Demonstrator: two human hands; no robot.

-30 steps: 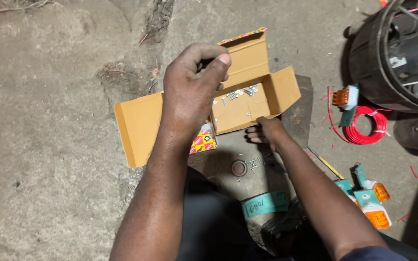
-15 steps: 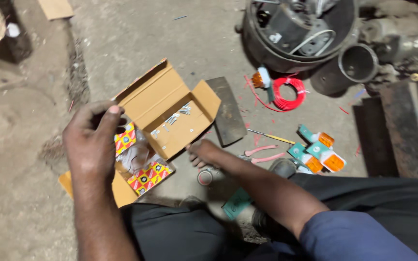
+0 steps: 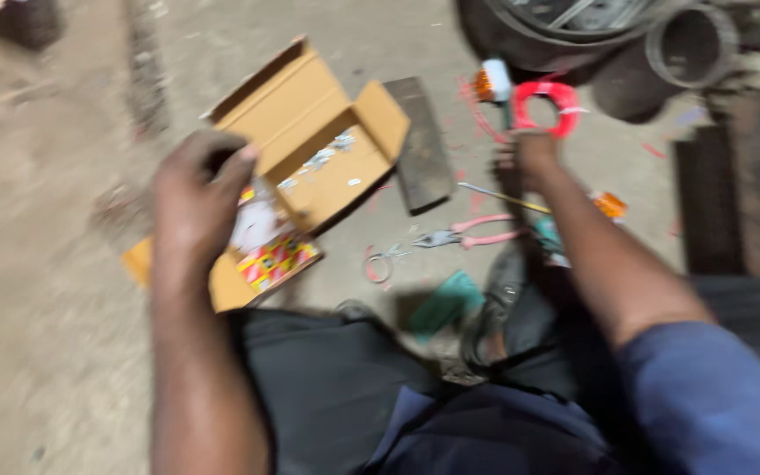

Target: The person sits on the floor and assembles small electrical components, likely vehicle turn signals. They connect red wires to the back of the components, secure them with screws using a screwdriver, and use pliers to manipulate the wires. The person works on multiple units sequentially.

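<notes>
The left hand (image 3: 193,189) hung over the open brown cardboard box (image 3: 310,132) on the grey concrete floor (image 3: 54,264), its fingers curled shut on something white and small, too blurry to name. Just right of the box lay a dark flat metal block (image 3: 421,145), then pink-handled pliers (image 3: 468,232). The right hand (image 3: 529,157) reached the red wire coil (image 3: 545,105); I could not tell how its fingers stood.

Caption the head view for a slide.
Left hand over open cardboard box; right hand reaching red wire coil.
</notes>
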